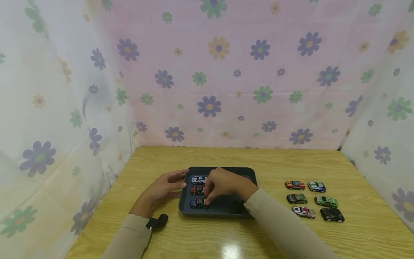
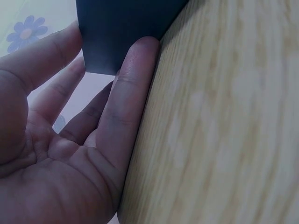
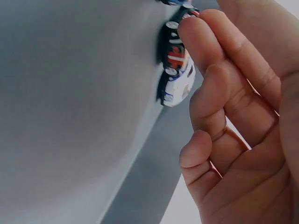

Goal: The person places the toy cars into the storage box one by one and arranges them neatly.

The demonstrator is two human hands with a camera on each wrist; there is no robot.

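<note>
In the head view my right hand (image 1: 223, 184) reaches over the dark grey tray (image 1: 223, 213) and pinches the right end of a blue toy car (image 1: 197, 203). A red toy car (image 1: 197, 190) and a white-and-black toy car (image 1: 198, 180) stand behind it in a column at the tray's left side. The right wrist view shows the curled fingers of the right hand (image 3: 233, 102) close to the white car (image 3: 180, 88); the blue car is mostly cut off at the top. My left hand (image 1: 163, 187) rests its extended fingers against the tray's left end, little finger (image 2: 135, 79) along the table.
On the table (image 1: 155, 237) right of the tray stand several more toy cars in two columns, among them an orange-red car (image 1: 295, 185), a green car (image 1: 326, 201) and a black car (image 1: 332, 214). Flowered cloth (image 1: 181, 118) encloses the back and sides.
</note>
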